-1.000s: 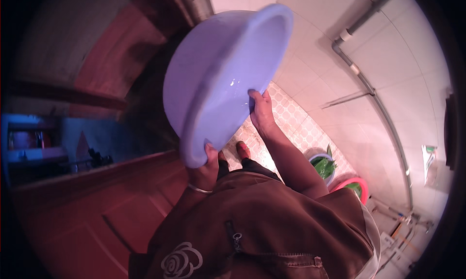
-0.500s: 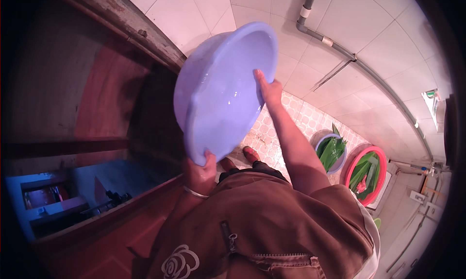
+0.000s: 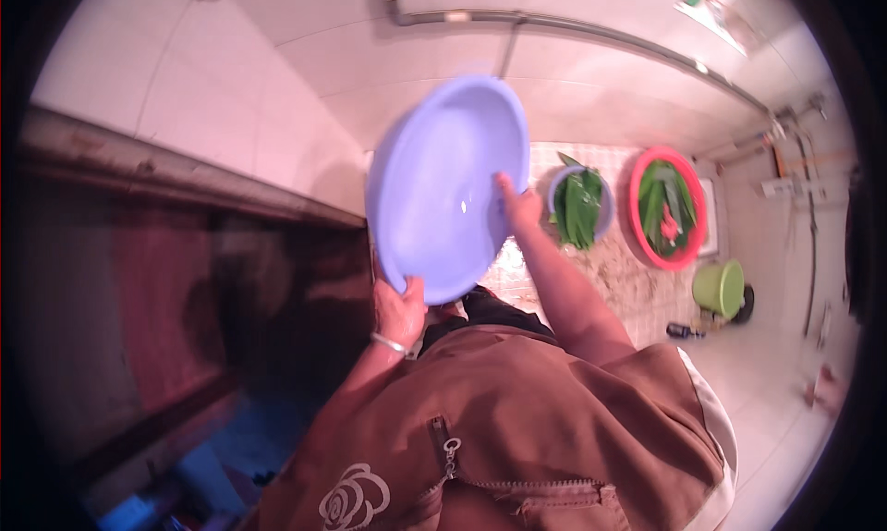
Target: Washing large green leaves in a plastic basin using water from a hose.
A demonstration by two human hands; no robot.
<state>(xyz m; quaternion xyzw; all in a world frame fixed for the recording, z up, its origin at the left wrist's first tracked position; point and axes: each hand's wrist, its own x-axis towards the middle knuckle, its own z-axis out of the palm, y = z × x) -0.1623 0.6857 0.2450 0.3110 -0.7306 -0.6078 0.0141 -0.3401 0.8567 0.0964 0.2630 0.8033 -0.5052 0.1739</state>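
Observation:
A large periwinkle plastic basin (image 3: 443,180) is held up and tilted on its side in front of me, its hollow turned partly to the right. Wet highlights shine inside, and no leaves show in it. My left hand (image 3: 401,313) grips the lower rim, thumb over the edge, with a pale bracelet on its wrist. On the right edge, my right hand (image 3: 520,204) is closed round the rim, its thumb laid inside. The fingers of both hands are partly hidden by the basin.
Right of the basin, a smaller bluish tub (image 3: 605,215) of long green leaves (image 3: 578,207) stands on the tiled floor. Beyond it are a red basin (image 3: 634,198) with more leaves, a lime green bucket (image 3: 719,288) and a dark bottle (image 3: 685,330). Left lies a dark doorway (image 3: 305,300).
My view has swung to the right, bringing the green bucket and bottle into sight. The basin remains in both hands and now sits lower, closer to the leaf tubs in view.

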